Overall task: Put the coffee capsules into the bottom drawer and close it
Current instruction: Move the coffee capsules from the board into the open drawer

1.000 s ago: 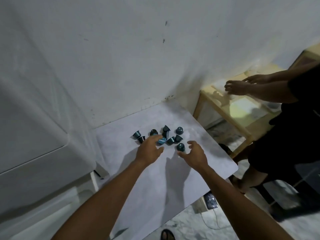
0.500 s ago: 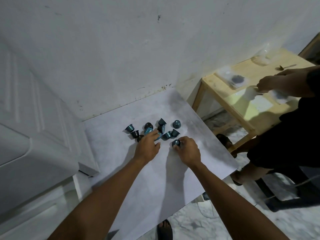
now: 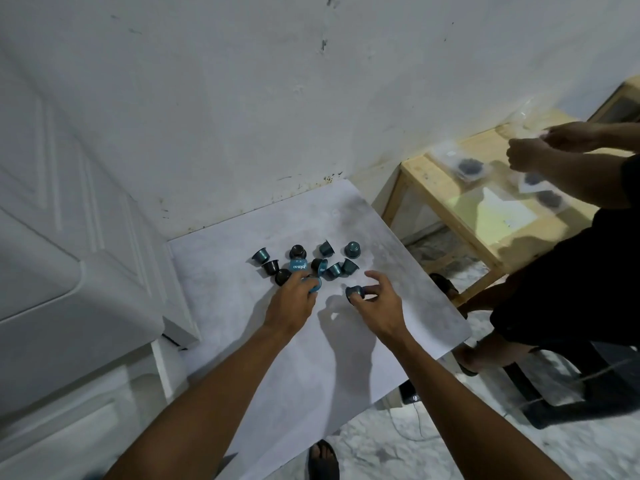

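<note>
Risen off the table [image 3: 242, 317] since half a second ago: right hand [image 3: 381, 306], then pressed down over a capsule, now lifted with fingers fanned and that capsule [image 3: 354, 291] pinched between thumb and forefinger. Left hand [image 3: 294, 301] hardly shifted, fingers curled round a second capsule [image 3: 314, 284] (blue end showing past the fingertips).

Rest of the pile [image 3: 317, 264], ten or so, loose on the table at 12 o'clock from the left hand and 11 o'clock from the right. Touching or just beside one another, some upright, some tipped over, with no shared axis. Nearest ones right at the left fingertips; a longer reach for the right hand.

White cabinet [image 3: 69, 271] at 9 o'clock, close against the table's left edge, nearer the left hand. No drawer front plainly made out, so bottom drawer's place and state impossible to tell; likely low at 8 o'clock, hence a carry leftward and down past that edge.

Bare tabletop at 6 o'clock from both hands, with room for gathering capsules together. Wall close behind the pile at 12 o'clock. Table's right edge near at 3 o'clock from the right hand, floor below: some risk of a tipped capsule rolling off there. Wooden bench [image 3: 433, 168] and another person [image 3: 571, 271] at 2 to 3 o'clock, well apart from the pile.
</note>
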